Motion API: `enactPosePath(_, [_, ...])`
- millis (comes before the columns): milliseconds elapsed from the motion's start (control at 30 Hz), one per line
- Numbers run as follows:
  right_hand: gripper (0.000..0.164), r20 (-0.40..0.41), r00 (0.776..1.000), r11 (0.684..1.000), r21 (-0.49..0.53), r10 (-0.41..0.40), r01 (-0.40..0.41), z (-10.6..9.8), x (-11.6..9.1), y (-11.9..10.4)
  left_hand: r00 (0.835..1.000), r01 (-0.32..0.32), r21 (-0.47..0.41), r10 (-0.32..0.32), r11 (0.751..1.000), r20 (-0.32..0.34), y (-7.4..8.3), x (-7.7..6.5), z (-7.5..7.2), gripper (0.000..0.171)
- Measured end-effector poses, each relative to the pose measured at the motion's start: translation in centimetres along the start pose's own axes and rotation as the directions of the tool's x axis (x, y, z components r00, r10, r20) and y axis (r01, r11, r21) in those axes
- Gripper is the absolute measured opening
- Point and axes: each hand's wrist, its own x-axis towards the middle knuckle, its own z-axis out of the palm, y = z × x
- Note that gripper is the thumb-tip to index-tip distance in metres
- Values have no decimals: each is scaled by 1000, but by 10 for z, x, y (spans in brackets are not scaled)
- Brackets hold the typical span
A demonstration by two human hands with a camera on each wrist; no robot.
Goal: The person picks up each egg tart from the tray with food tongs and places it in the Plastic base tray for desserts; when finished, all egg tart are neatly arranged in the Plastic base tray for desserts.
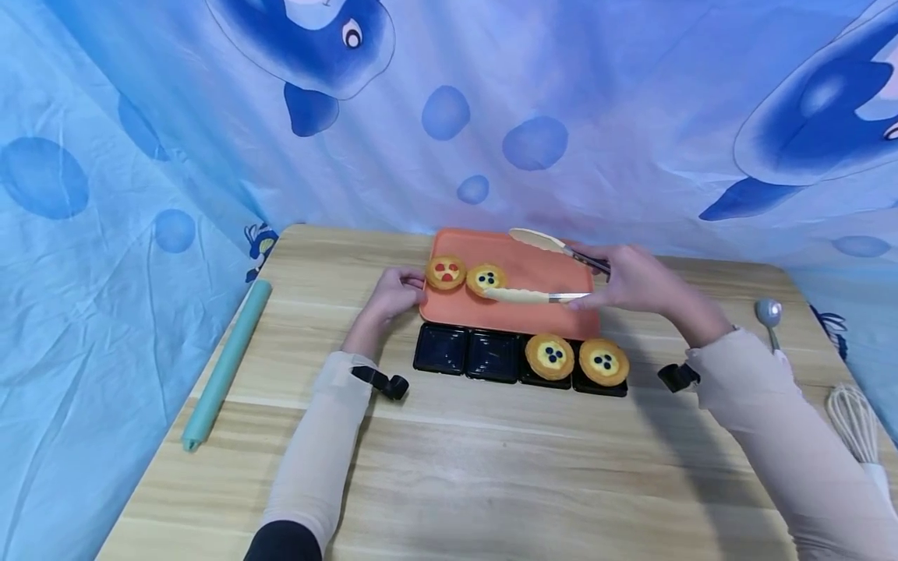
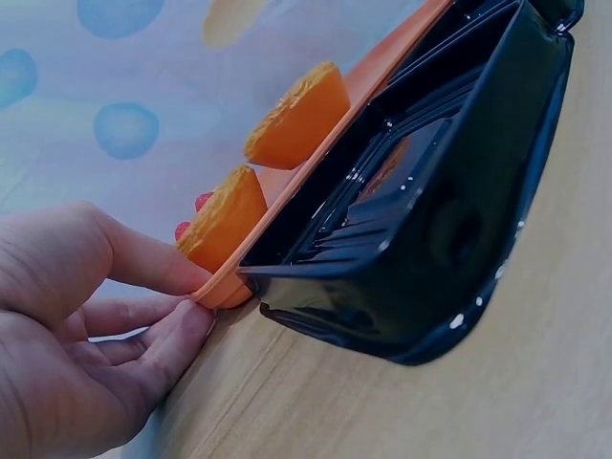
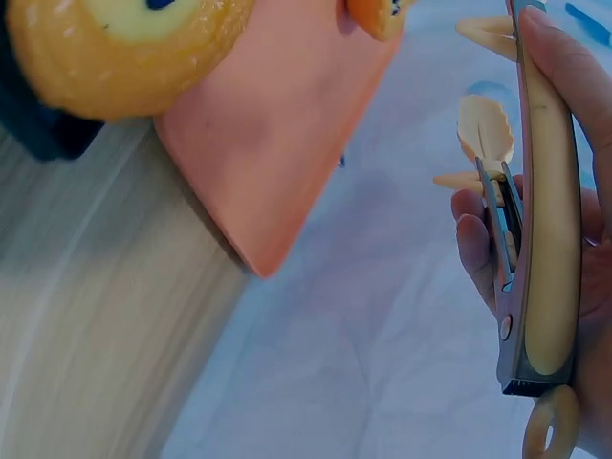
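My right hand (image 1: 627, 282) grips a pair of tongs (image 3: 547, 229) with beige tips spread wide apart. One tip overlaps the front of a blueberry-topped tart (image 1: 486, 276) in the head view; the other is up over the back of the orange tray (image 1: 519, 312). Beside that tart, on the tray's left side, lies a tart with red topping (image 1: 445, 270). My left hand (image 1: 395, 294) pinches the tray's left rim between thumb and fingers. Along the tray's front edge runs a black sectioned container (image 1: 440, 348). Its two right sections hold blueberry tarts (image 1: 549, 357); the two left sections hold none.
A teal rolling pin (image 1: 228, 362) lies along the table's left edge. Over on the right are a spoon-like utensil (image 1: 768, 313) and a whisk (image 1: 854, 421). Blue patterned cloth (image 1: 449, 187) hangs behind the wooden table (image 1: 505, 467).
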Motion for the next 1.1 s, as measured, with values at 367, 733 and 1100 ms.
enactPosePath(367, [84, 67, 994, 996, 39, -88, 86, 34, 35, -2, 1000, 1, -32, -2, 999, -14, 0, -1, -2, 47])
enactPosePath(733, [66, 77, 992, 992, 93, -95, 88, 44, 33, -1, 1000, -5, -45, 5, 999, -1, -1, 1, -1, 47])
enactPosePath(1100, [67, 70, 995, 994, 82, -72, 66, 43, 29, 0, 1000, -7, -26, 8, 1000, 4, 0, 1, -2, 46])
